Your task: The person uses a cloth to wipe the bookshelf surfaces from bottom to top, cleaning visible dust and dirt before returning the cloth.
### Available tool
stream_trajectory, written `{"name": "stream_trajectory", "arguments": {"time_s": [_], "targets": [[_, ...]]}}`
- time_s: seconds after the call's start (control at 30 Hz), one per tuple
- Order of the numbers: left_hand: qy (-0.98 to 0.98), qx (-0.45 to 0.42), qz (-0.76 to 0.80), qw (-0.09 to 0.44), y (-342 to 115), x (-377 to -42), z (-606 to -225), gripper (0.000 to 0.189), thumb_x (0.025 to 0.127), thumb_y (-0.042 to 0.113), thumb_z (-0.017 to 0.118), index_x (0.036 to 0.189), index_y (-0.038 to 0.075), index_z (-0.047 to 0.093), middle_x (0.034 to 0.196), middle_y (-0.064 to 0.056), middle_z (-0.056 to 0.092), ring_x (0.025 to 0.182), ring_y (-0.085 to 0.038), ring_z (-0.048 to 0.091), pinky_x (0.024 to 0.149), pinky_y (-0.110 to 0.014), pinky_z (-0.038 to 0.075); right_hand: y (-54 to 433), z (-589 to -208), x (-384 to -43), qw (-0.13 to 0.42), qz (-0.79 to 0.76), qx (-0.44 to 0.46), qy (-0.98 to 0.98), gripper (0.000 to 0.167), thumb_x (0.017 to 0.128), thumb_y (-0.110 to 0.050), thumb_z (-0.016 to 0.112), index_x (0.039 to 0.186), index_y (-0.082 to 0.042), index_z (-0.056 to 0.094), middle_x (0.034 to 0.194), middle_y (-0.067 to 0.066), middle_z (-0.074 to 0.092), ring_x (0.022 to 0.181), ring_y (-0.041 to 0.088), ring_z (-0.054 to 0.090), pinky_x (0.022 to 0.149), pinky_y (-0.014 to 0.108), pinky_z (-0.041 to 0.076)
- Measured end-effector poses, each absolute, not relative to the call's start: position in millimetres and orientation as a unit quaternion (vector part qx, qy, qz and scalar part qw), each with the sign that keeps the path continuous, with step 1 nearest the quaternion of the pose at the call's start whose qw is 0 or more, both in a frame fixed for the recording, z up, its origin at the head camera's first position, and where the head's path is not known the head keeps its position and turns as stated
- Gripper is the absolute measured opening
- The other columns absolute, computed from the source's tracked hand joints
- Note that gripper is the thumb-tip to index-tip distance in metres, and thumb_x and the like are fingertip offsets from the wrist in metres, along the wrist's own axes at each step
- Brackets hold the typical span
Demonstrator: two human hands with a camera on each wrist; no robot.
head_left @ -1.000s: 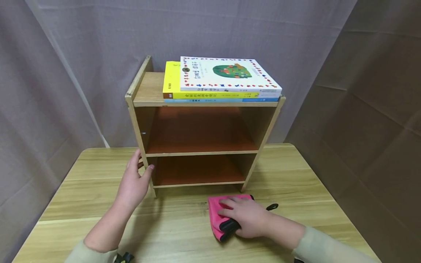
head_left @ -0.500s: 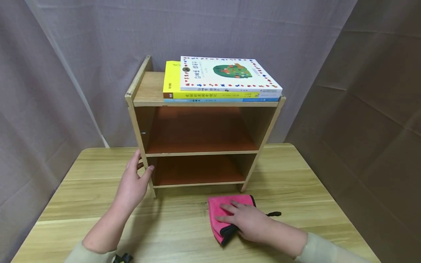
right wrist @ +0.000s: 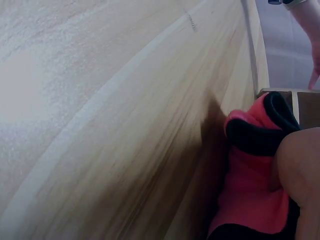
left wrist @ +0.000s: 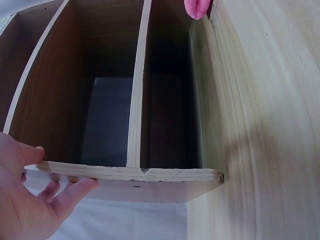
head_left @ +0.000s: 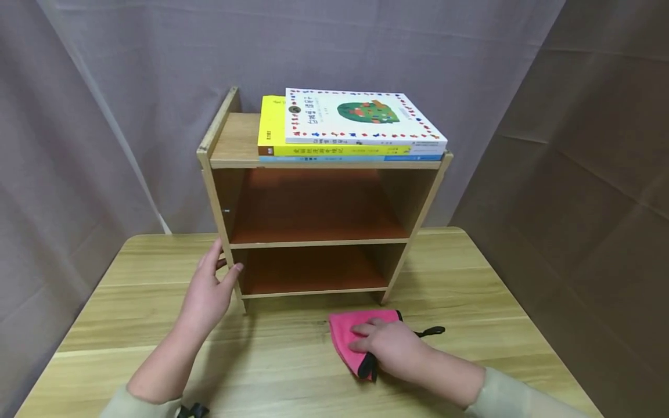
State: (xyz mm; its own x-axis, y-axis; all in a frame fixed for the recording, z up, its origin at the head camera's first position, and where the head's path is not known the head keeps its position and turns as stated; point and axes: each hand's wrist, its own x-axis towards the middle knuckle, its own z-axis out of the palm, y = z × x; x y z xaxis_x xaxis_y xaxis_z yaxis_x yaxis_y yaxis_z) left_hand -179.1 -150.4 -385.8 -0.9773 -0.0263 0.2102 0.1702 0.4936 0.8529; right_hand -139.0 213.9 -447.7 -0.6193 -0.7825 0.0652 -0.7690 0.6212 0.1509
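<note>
A small wooden bookshelf (head_left: 319,244) stands on the table in the head view. My left hand (head_left: 206,290) holds its left side panel, thumb at the front edge and fingers on the outer face. The left wrist view shows the same hand (left wrist: 30,195) pinching the panel's edge (left wrist: 115,171). In front of the shelf's right foot, my right hand (head_left: 394,348) grips a folded pink cloth (head_left: 345,331) with black trim and a black loop. Up close in the right wrist view, the cloth (right wrist: 250,185) is bunched under the hand, whose fingertips are mostly hidden.
Several books lie stacked on the shelf top, a white one (head_left: 360,116) uppermost over a yellow one (head_left: 272,125). The wooden table (head_left: 282,360) extends around the shelf. Grey curtain (head_left: 334,40) hangs behind and a brownish one (head_left: 585,174) at the right.
The right hand slid slightly towards me over the cloth, then moved forward again, its fingers now more bent into it. The cloth's near fold has changed shape. The left hand keeps its hold.
</note>
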Motion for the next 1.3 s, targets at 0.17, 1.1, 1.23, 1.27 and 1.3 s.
{"name": "stream_trajectory", "arguments": {"time_s": [0.17,1.1,1.23,1.27,1.3], "targets": [[-0.859,-0.040,-0.501,0.100,-151.2,-178.7,-385.6,0.067,0.104,0.028,0.053,0.159,0.033,0.016,0.160,-0.016,0.024,0.136,-0.042,0.039,0.102,-0.060,0.042,214.3,-444.1,-140.9,0.095,-0.061,0.440,-0.891,0.039,0.080,-0.009,0.074,0.113,-0.029,0.076,0.124,-0.001,0.067,0.110,0.029,0.064,0.084,0.042,0.058],[-0.865,-0.038,-0.491,0.098,-151.3,-178.1,-388.2,0.067,0.104,0.029,0.052,0.160,0.024,0.015,0.159,-0.014,0.026,0.138,-0.040,0.038,0.106,-0.060,0.038,197.4,-445.8,-148.5,0.196,-0.136,0.490,-0.839,0.015,0.071,-0.015,0.079,0.080,-0.027,0.076,0.104,-0.011,0.068,0.101,0.023,0.061,0.077,0.041,0.053],[-0.866,-0.034,-0.489,0.092,-151.1,-177.9,-387.9,0.068,0.104,0.029,0.052,0.160,0.021,0.013,0.159,-0.014,0.026,0.139,-0.039,0.037,0.107,-0.059,0.037,197.0,-446.7,-152.2,0.196,-0.155,0.484,-0.839,0.015,0.068,-0.014,0.079,0.076,-0.026,0.075,0.102,-0.010,0.068,0.101,0.023,0.061,0.079,0.042,0.053],[-0.868,-0.033,-0.488,0.089,-151.0,-177.8,-387.8,0.069,0.104,0.030,0.051,0.160,0.020,0.012,0.159,-0.013,0.026,0.139,-0.039,0.036,0.107,-0.059,0.037,197.5,-447.1,-153.4,0.195,-0.158,0.483,-0.839,0.016,0.067,-0.013,0.079,0.075,-0.025,0.075,0.102,-0.010,0.068,0.102,0.024,0.061,0.080,0.043,0.053],[-0.868,-0.031,-0.487,0.087,-150.9,-177.7,-387.6,0.069,0.104,0.031,0.051,0.160,0.019,0.012,0.159,-0.013,0.026,0.139,-0.038,0.036,0.108,-0.059,0.036,198.4,-447.6,-154.6,0.194,-0.160,0.481,-0.840,0.017,0.066,-0.011,0.079,0.075,-0.025,0.075,0.103,-0.009,0.068,0.103,0.024,0.061,0.081,0.044,0.053]]}}
